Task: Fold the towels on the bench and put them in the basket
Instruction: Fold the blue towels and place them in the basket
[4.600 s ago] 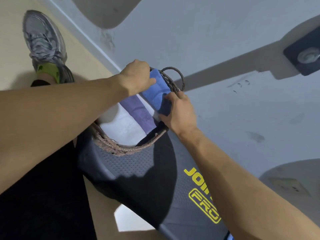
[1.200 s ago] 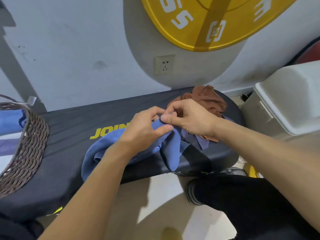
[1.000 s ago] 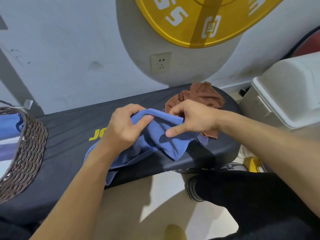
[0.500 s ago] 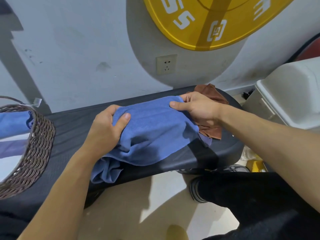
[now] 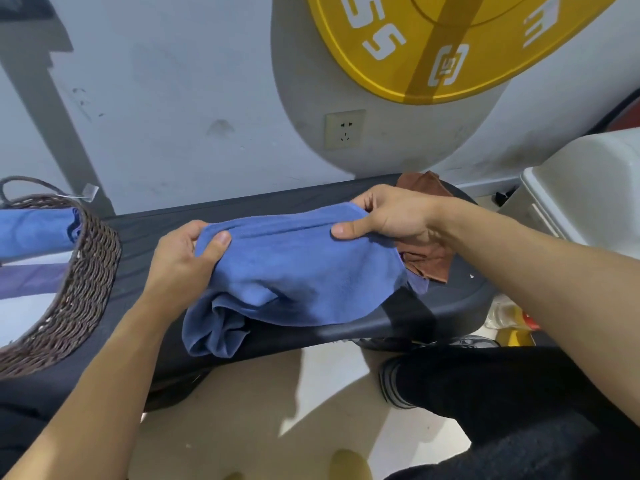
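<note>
Head view shows us holding a blue towel (image 5: 304, 268) stretched between our two hands above the black bench (image 5: 277, 206). Our left hand (image 5: 180, 258) grips the towel's left end, thumb pressed on top of the cloth and the other fingers curled beneath it. Our right hand (image 5: 391, 216) pinches the right end, thumb lying flat along the near side and the fingers bent over the far edge. The upper edge runs nearly straight between our hands, with a slight ridge along it. Below that line the cloth sags; its lower left part bunches in loose folds and hangs over the bench's near edge.

Behind our right hand and partly hidden by it, a crumpled brown towel (image 5: 427, 261) lies on the right end of the bench, touching the blue one. A small flap of bluish cloth pokes out just beneath it; we cannot tell which piece it belongs to.

At the left end of the bench sits a woven basket (image 5: 86, 271), well apart from our hands. Inside it we see a folded blue towel (image 5: 34, 230) and, nearer us, a purple towel (image 5: 31, 278).

On the wall behind are a white socket (image 5: 344, 129) and a yellow weight plate (image 5: 450, 46). A white bin (image 5: 585, 188) stands at the right, beside the bench.
</note>
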Tool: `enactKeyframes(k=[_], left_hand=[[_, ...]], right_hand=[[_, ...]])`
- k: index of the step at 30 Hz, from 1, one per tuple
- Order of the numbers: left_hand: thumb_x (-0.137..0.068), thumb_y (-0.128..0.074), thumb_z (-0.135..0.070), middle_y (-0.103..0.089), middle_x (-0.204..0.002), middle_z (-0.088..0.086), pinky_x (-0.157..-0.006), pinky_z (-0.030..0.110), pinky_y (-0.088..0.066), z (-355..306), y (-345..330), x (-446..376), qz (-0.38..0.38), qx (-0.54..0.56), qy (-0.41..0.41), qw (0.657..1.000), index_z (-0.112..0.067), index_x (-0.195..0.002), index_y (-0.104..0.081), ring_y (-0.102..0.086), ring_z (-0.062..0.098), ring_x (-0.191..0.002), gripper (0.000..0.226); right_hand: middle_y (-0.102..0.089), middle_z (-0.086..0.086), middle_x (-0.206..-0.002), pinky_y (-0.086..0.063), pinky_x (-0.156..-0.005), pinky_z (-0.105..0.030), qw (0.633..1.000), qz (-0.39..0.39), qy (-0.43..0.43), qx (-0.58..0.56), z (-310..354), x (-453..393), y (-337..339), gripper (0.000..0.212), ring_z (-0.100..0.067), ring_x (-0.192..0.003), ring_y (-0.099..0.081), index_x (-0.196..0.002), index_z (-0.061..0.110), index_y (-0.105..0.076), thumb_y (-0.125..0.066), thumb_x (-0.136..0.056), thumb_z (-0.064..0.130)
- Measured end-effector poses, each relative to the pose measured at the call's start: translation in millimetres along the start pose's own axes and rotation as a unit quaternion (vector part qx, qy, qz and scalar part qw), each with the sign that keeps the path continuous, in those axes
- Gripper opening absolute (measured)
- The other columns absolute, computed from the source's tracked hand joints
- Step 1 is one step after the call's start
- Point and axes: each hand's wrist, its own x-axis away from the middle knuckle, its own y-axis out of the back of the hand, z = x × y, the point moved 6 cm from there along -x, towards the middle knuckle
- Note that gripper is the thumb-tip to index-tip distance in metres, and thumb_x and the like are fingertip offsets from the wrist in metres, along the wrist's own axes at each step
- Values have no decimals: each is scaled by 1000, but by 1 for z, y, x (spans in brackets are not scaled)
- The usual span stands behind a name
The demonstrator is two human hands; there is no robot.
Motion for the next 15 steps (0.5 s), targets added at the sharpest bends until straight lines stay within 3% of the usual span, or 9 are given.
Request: enactKeyframes(k=[3, 6, 8, 10, 12, 14, 15], left_hand=[[-95, -62, -27, -59, -63, 5, -49, 13, -39, 9, -1, -1, 28, -35, 8, 999, -19, -78, -64, -48, 4, -52, 19], [-95, -63, -26, -57, -54, -11, -47, 11, -39, 20, -12, 1, 83, -79, 22, 993, -23, -72, -61, -49, 1, -50, 23], [-92, -66, -23, -61, -61, -11, -50, 9, -42, 25, -19, 3, 93, -77, 40, 992, -24, -76, -62, -51, 1, -54, 17], [-87, -73, -19, -68, -86, 1, -61, 9, -47, 26, -26, 6, 92, -9, 67, 994, -24, -92, -64, -58, 8, -69, 11], [-80, -81, -21, -65, -114, 1, -82, 12, -48, 18, -33, 9, 112, 37, 47, 992, -21, -121, -58, -63, 7, -97, 47], [-73, -87, -29, -54, -136, -6, -101, 17, -42, -4, -44, 12, 176, 72, -3, 982, -26, -143, -40, -51, 0, -127, 84], [-72, -87, -29, -50, -141, -8, -106, 18, -40, -18, -51, 16, 216, 98, -29, 971, -29, -146, -34, -46, -1, -133, 91]], right_hand=[[-74, -15, -104, -61, -81, -35, 997, -61, 44, -2, 6, -2, 4, 26, -22, -87, -71, -108, -3, -69, -67, -93, 18], [-71, 8, -73, -53, -61, -21, 978, -103, 99, 154, 15, -3, 0, 15, -2, -64, -62, -83, 11, -66, -70, -92, 22], [-73, 6, -79, -56, -69, -29, 964, -103, 122, 213, 17, -6, -7, 10, -8, -70, -65, -86, 11, -68, -73, -89, 19], [-75, -6, -91, -56, -82, -39, 954, -111, 145, 239, 18, -8, -13, 11, -21, -84, -69, -94, 7, -71, -74, -88, 16], [-74, -8, -88, -54, -79, -38, 947, -117, 171, 247, 21, -10, -18, 11, -20, -80, -66, -91, 6, -71, -74, -87, 16], [-71, -10, -83, -52, -73, -35, 942, -93, 200, 255, 26, -10, -30, 12, -12, -72, -59, -88, 6, -69, -73, -88, 17], [-69, -10, -80, -50, -69, -33, 940, -73, 212, 259, 28, -10, -38, 15, -9, -69, -56, -87, 5, -68, -73, -89, 18]])
